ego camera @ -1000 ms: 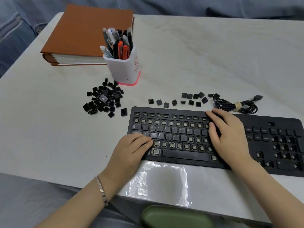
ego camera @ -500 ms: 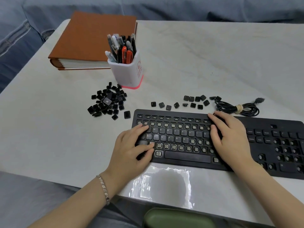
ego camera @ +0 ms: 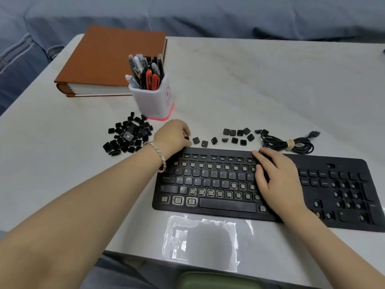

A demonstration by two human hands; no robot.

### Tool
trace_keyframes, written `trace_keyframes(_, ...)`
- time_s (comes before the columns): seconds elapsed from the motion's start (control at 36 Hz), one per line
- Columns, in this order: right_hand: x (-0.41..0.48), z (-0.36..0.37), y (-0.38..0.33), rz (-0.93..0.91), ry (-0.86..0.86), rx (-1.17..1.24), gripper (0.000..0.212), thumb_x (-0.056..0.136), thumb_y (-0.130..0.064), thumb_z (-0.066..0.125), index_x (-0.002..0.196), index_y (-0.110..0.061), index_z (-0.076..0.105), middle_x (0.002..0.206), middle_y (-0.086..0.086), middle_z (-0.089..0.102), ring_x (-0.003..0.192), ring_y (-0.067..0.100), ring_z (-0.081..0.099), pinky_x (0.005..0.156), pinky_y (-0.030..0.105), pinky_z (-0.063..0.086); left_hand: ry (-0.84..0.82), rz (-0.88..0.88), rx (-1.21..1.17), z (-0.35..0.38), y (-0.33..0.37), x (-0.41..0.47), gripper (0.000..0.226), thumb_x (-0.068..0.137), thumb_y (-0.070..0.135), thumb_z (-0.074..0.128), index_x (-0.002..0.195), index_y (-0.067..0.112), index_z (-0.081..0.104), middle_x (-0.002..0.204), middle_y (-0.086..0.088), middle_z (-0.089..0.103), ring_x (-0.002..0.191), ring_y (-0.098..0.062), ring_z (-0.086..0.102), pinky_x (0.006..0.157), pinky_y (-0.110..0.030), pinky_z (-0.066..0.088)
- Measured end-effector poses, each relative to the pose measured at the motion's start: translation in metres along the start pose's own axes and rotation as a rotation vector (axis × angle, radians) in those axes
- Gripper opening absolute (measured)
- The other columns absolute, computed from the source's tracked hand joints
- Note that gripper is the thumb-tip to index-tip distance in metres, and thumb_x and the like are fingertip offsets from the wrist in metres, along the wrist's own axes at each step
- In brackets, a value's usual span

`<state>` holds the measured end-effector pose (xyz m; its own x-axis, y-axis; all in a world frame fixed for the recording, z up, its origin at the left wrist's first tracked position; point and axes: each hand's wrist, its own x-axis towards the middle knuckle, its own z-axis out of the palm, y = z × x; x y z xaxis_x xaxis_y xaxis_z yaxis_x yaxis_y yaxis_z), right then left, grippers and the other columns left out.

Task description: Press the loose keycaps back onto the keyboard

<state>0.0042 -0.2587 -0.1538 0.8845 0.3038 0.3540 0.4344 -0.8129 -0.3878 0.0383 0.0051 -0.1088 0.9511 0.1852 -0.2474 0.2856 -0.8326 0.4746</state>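
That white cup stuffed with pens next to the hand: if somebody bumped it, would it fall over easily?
Probably somewhat tippy: the pens stick out well above the rim of the pen cup, so its weight likely sits high. Its flat, squarish base may let it slide first on the smooth table.

We see two forearms, bare along all their visible length, each ending in a bare grip: the left grip (ego camera: 173,134) and the right grip (ego camera: 279,180). Round the left wrist we note a slim, silver-coloured bracelet (ego camera: 159,154) of small linked segments, with a darker piece at its lower end.
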Motion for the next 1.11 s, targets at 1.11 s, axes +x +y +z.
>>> trace_keyframes(1.11,0.0,-0.001,-0.001,-0.008,0.002,-0.003,0.04,0.088,-0.023,0.04,0.115,-0.006,0.064,0.116,0.015,0.06,0.104,0.033,0.056,0.094,0.035,0.035,0.204,0.139,-0.519,0.02,-0.01,-0.14,0.038,0.072,0.006,0.079,0.085,0.04,0.067,0.078,0.013,0.067,0.075,0.001,0.059,0.068,-0.01,0.044)
